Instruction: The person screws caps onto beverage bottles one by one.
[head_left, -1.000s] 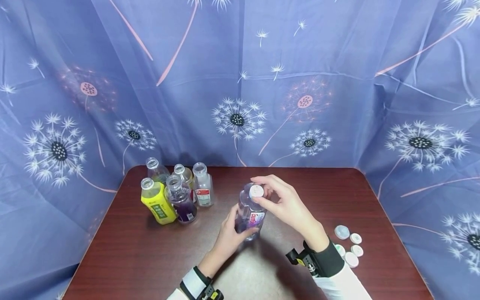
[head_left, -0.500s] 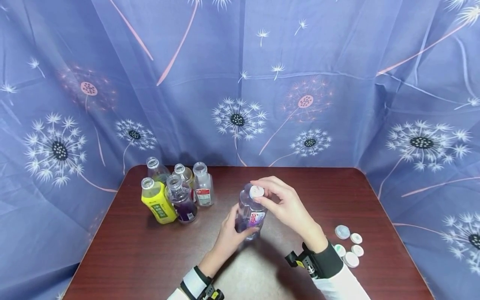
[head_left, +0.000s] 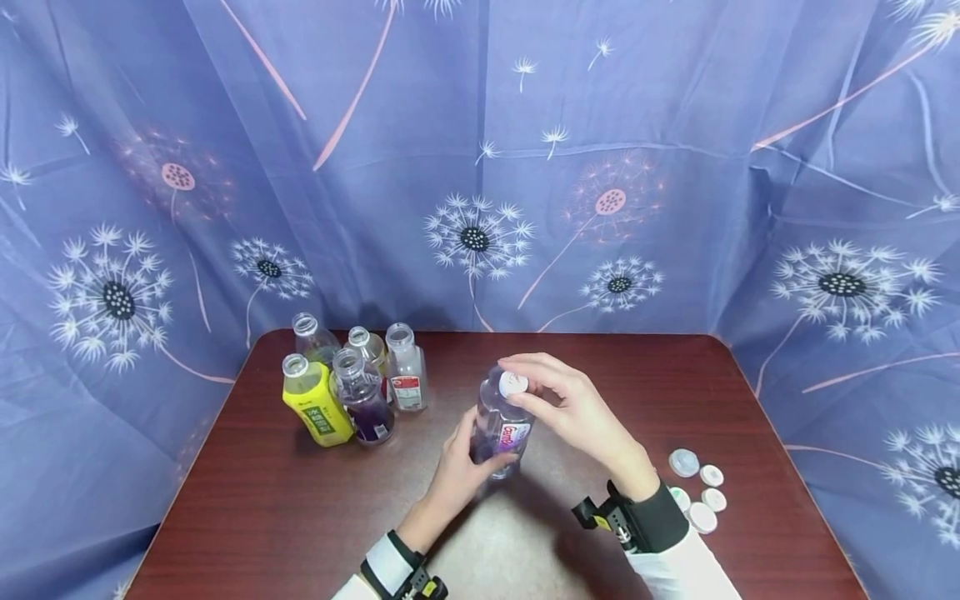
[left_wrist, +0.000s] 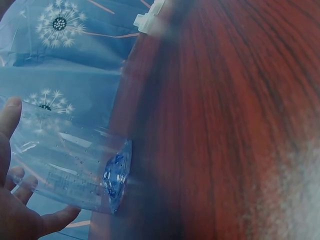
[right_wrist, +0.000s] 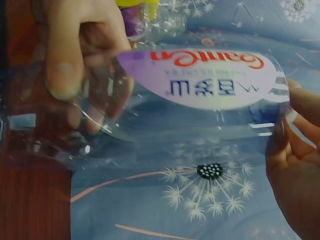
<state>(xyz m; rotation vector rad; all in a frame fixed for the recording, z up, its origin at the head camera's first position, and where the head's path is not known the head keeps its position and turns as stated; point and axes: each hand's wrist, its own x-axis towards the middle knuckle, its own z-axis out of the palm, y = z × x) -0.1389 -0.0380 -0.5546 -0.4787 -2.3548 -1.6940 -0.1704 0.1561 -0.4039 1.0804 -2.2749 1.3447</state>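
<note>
A clear, purple-tinted plastic bottle (head_left: 489, 408) with a pink-and-white label (head_left: 514, 437) is in the middle of the head view. My left hand (head_left: 459, 465) grips its lower body, thumb across the front. On its neck is a white cap (head_left: 513, 383), which my right hand (head_left: 573, 408) pinches between thumb and fingers. The left wrist view shows the bottle's clear base (left_wrist: 117, 177) close to the table surface; whether they touch, I cannot tell. In the right wrist view the printed label faces the camera, with left-hand fingers (right_wrist: 65, 80) around the lower body.
Several uncapped bottles stand at the back left of the brown table (head_left: 247, 517), among them a yellow-labelled bottle (head_left: 318, 408), a purple-labelled bottle (head_left: 367, 404) and a clear bottle (head_left: 407, 371). Several loose caps (head_left: 702, 517) lie at the right. A blue curtain (head_left: 375, 208) hangs behind.
</note>
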